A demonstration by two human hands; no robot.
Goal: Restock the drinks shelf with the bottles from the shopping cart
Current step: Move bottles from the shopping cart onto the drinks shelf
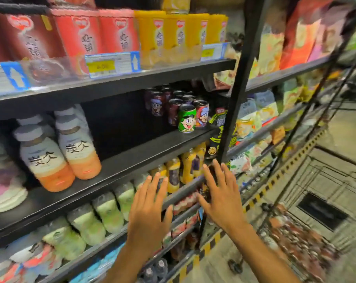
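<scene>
My left hand (150, 205) and my right hand (220, 190) are both held out flat with fingers spread, empty, in front of the lower drinks shelf (120, 166). Behind their fingertips stand yellow bottles with dark labels (174, 174). Pale green bottles (109, 209) fill the same row further left. On the shelf above, orange-bottomed white bottles (70, 148) stand at left, small cartoon cans (186, 121) at right, with a bare stretch between them. The shopping cart (295, 240) stands at lower right, holding blurred red-patterned goods.
Red and yellow drink cartons (120, 31) line the top shelf above price tags (111, 64). A black upright post (234, 99) divides this unit from snack-bag shelves (260, 119) to the right. Yellow-black floor tape (254, 199) runs along the shelf base; tiled aisle floor lies beyond.
</scene>
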